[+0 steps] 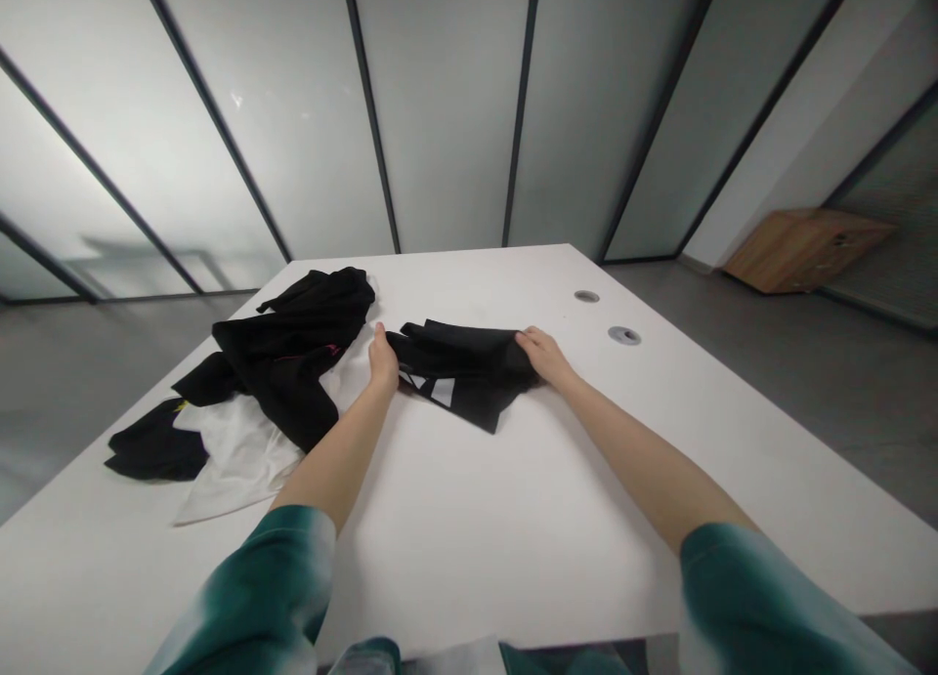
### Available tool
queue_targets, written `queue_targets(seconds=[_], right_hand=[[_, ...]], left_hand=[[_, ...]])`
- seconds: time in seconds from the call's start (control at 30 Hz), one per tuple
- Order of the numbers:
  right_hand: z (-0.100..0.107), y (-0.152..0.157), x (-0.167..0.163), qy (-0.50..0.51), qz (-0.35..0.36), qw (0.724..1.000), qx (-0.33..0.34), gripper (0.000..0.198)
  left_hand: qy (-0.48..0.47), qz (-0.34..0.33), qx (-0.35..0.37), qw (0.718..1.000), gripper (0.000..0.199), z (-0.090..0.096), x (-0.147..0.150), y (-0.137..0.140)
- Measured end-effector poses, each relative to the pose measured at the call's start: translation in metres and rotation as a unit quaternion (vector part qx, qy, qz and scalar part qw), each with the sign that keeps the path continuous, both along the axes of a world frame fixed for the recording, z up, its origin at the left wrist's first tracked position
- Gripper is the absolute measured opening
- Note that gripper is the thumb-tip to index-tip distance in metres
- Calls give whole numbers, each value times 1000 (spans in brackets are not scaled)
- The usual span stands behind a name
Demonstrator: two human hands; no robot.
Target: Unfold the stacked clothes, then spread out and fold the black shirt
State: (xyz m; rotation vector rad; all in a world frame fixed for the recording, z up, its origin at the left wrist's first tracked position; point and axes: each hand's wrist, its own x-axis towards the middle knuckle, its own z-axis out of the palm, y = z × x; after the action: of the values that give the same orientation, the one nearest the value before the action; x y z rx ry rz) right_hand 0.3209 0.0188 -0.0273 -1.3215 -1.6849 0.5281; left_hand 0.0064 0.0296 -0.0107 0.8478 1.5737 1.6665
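Note:
A black garment with a white print [469, 362], bunched in loose folds, lies on the white table [513, 519]. My left hand [383, 359] grips its left end, thumb on top and fingers hidden behind. At its right end my right hand [542, 353] is closed on the cloth, fingers over the upper edge. One corner of the garment points toward me between the hands. Just left of my left hand is a heap of clothes, with black garments [293, 353] over a white one [245, 450].
Two round metal cable grommets [624, 335] are set into the table's right side. Frosted glass panels [447, 108] with dark frames stand behind the far edge. A wooden cabinet [802, 250] is on the floor at the right.

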Motion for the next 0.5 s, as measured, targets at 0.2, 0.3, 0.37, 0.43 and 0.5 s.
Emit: queue_targets(seconds=[0.2,0.3,0.37,0.43,0.5], right_hand=[[3,12,42,263,-46,960,-87,51],[-2,18,50,249,-85,964,-38,54],[-7,20,51,209,-173,962,13,53],[-12,21,51,168,-258,950,51,48],[-14,19,50,135,-288,945,74,46]], left_hand=[[126,86,-17,988,23,2,-23,4],[220,109,-2,969,17,3,-24,2],[313,74,40,946,18,6,-16,-4],[413,-28,77,907,16,9,-2,-14],[485,-179,107,849,19,10,15,-27]])
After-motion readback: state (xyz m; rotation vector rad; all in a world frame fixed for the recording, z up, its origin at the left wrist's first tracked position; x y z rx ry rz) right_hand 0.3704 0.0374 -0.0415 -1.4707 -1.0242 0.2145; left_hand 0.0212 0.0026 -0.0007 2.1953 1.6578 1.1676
